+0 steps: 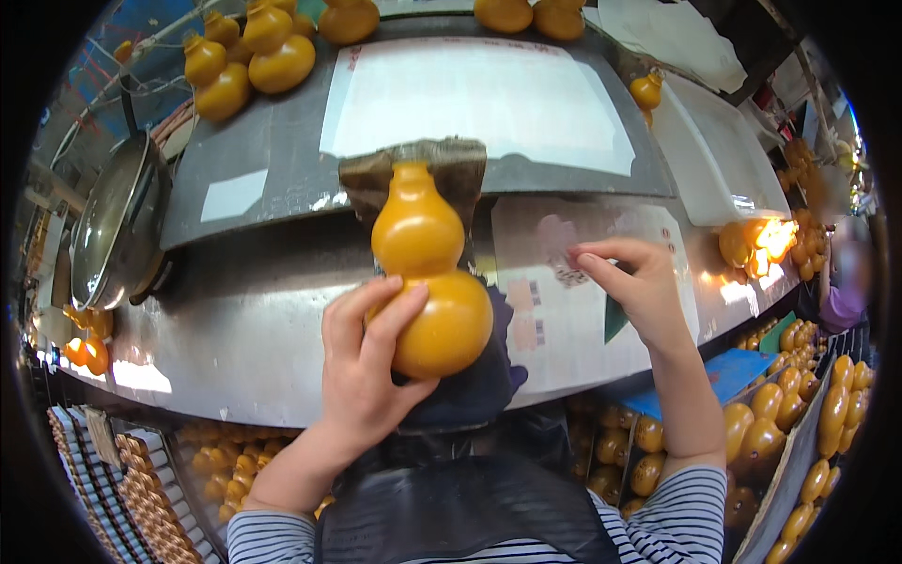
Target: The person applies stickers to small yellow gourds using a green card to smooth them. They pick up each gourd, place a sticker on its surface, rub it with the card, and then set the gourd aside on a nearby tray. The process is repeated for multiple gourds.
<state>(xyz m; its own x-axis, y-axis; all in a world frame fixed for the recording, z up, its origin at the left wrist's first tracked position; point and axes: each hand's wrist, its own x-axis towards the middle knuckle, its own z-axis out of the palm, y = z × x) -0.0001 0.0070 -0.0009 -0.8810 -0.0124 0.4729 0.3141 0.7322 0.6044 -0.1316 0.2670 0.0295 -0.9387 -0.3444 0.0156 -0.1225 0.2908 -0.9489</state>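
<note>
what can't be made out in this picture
In the head view:
Glossy yellow double-bulbed gourd: far side faces away; left hand covers some of its lower bulb.
Small pinkish-red piece: too small to identify, partly hidden by the right hand.
Two glossy yellow gourds at top, right of centre: tops cut off by the upper edge.
Person in purple at right: blurred.

I watch the bare left forearm slant up and inward, the bare left hand curved in a grip, thumb below its fingers. The bare right forearm rises steeply; the bare right hand angles inward, thumb and index fingertip pinched.
</note>
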